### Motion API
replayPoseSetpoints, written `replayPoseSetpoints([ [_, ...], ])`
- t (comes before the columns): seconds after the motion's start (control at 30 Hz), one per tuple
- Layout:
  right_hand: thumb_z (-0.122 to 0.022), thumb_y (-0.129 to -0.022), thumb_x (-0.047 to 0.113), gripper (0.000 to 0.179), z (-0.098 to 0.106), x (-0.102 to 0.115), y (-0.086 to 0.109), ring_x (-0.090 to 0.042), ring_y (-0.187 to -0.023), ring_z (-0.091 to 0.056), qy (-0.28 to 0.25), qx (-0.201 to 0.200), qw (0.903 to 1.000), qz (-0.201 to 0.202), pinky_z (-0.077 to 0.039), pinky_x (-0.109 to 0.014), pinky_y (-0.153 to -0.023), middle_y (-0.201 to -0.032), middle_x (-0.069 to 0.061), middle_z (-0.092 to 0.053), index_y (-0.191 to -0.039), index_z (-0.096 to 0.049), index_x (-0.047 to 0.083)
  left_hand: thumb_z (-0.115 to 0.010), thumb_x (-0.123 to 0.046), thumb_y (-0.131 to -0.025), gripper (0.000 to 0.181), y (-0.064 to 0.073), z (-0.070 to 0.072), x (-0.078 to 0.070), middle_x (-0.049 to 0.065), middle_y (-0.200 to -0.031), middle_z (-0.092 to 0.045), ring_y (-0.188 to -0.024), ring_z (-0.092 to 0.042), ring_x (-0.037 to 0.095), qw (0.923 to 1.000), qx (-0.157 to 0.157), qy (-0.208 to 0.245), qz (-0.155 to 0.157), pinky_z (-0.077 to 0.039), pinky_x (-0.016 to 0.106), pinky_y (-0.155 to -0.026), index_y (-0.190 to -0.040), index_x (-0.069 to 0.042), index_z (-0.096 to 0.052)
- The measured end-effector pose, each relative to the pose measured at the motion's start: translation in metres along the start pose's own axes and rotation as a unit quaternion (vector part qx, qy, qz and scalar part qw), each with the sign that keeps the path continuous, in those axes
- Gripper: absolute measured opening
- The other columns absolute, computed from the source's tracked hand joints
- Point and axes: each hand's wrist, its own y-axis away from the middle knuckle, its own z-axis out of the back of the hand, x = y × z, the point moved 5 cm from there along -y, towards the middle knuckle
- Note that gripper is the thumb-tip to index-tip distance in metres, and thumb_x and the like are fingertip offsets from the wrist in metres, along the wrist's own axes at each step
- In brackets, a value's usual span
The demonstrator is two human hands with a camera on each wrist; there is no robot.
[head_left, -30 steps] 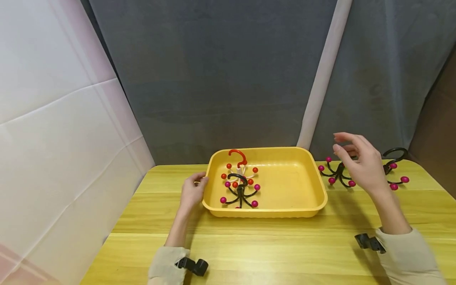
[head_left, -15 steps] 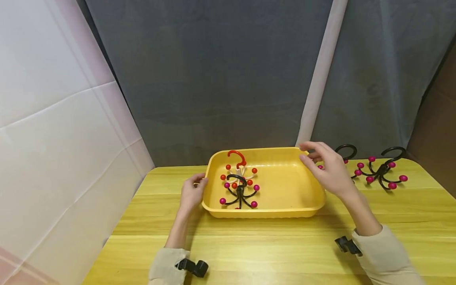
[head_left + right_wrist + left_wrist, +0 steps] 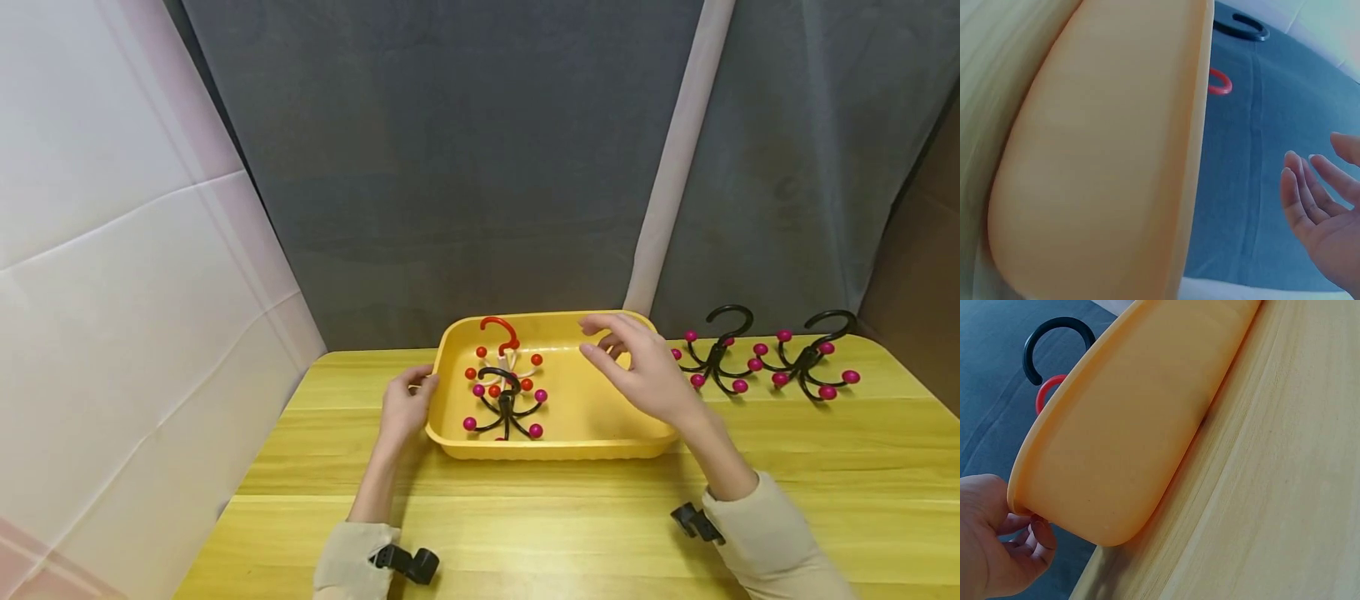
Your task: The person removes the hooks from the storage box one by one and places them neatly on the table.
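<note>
My left hand [image 3: 406, 406] grips the rim of a yellow plastic tray [image 3: 555, 450] at its left end; in the left wrist view its curled fingers [image 3: 1041, 540] sit under the corner of the rim. Inside the tray, at the left, stand two small claw hangers with ball-tipped arms. The rear one is a white hanger with a red hook [image 3: 512, 340] and red balls; in front is a black hanger [image 3: 506, 404] with pink balls. Over the tray's right half my right hand [image 3: 645, 371] hovers with relaxed, parted fingers, holding nothing.
Two more black claw hangers, a nearer-to-tray hanger [image 3: 716, 358] and an outer hanger [image 3: 807, 360], stand on the wooden table [image 3: 525, 517] right of the tray. A grey curtain [image 3: 465, 167] hangs behind, and a white panel [image 3: 135, 250] rises at the left.
My right hand has moved left from in front of the two black hangers on the table to above the tray. My left hand stays at the rim.
</note>
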Motion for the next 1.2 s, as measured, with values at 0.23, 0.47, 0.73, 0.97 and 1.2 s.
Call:
replayPoseSetpoints([
  [0.23,-0.071,-0.095,0.013,0.031,-0.025,0.004,-0.005,-0.015,-0.087,-0.063,-0.017,0.036,0.9991,-0.011,-0.055,-0.03,-0.077,-0.115,-0.007,-0.067,-0.125,-0.065,0.005,-0.063,-0.01,-0.099,0.028,0.0,0.0,0.001,0.02,-0.103,-0.066,-0.089,-0.061,0.026,1.0,0.001,-0.001,0.002,-0.048,0.021,-0.067,-0.122,0.006,-0.068],
  [0.47,-0.071,-0.096,0.018,0.035,-0.048,0.011,-0.009,-0.016,-0.09,-0.064,-0.043,0.076,0.9959,-0.021,-0.055,-0.034,-0.079,-0.116,-0.006,-0.067,-0.128,-0.064,0.005,-0.062,-0.012,-0.1,0.029,0.0,0.001,0.001,0.02,-0.104,-0.066,-0.09,-0.061,0.027,1.0,0.002,-0.001,0.009,-0.049,0.022,-0.069,-0.123,0.005,-0.068],
  [0.73,-0.072,-0.095,0.017,0.037,-0.071,0.018,-0.013,-0.014,-0.086,-0.065,-0.062,0.107,0.9921,-0.022,-0.056,-0.029,-0.073,-0.12,-0.01,-0.065,-0.129,-0.063,0.004,-0.062,-0.011,-0.1,0.028,-0.001,0.001,0.0,0.021,-0.102,-0.065,-0.087,-0.061,0.027,1.0,-0.001,-0.001,0.003,-0.049,0.02,-0.067,-0.121,0.006,-0.069],
  [0.97,-0.073,-0.094,0.013,0.036,-0.085,0.02,-0.017,-0.015,-0.083,-0.064,-0.073,0.116,0.9904,-0.016,-0.055,-0.028,-0.073,-0.116,-0.01,-0.067,-0.126,-0.064,0.001,-0.063,-0.01,-0.099,0.028,-0.001,0.0,-0.001,0.021,-0.102,-0.065,-0.087,-0.061,0.026,1.0,-0.003,-0.002,-0.001,-0.049,0.02,-0.067,-0.121,0.006,-0.069],
  [1.2,-0.074,-0.092,0.008,0.031,-0.094,0.018,-0.019,-0.016,-0.078,-0.065,-0.069,0.119,0.9902,-0.025,-0.056,-0.026,-0.072,-0.109,-0.009,-0.069,-0.121,-0.067,0.002,-0.063,-0.01,-0.099,0.027,-0.001,0.0,0.0,0.021,-0.102,-0.065,-0.088,-0.061,0.027,1.0,-0.004,-0.002,-0.005,-0.048,0.021,-0.068,-0.12,0.006,-0.069],
])
